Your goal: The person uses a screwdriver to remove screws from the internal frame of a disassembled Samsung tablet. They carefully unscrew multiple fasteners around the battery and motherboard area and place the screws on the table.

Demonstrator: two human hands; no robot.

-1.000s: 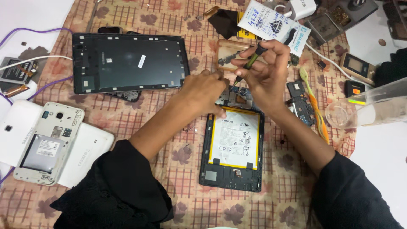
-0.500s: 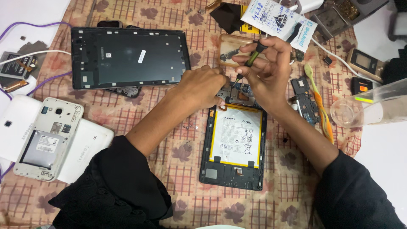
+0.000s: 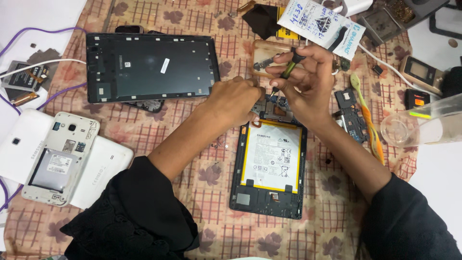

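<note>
An opened small tablet [image 3: 269,168] lies back-up on the patterned cloth, its white battery with a yellow border [image 3: 273,155] exposed. My left hand [image 3: 236,98] rests on the tablet's top edge, fingers pressed down there. My right hand [image 3: 308,79] holds a small screwdriver with a green and black handle [image 3: 290,67], tip pointed down at the circuit board [image 3: 276,103] at the tablet's top. Both arms wear black sleeves.
A large black tablet frame [image 3: 149,67] lies at upper left. A white phone with its back off [image 3: 57,156] and white covers sit at left. A toothbrush [image 3: 368,118], loose parts, a clear plastic box [image 3: 423,127] and a white packet [image 3: 320,21] are at right.
The view has shifted slightly. My hands stay at the tablet's top edge; the screwdriver has tilted a little in my right hand.
</note>
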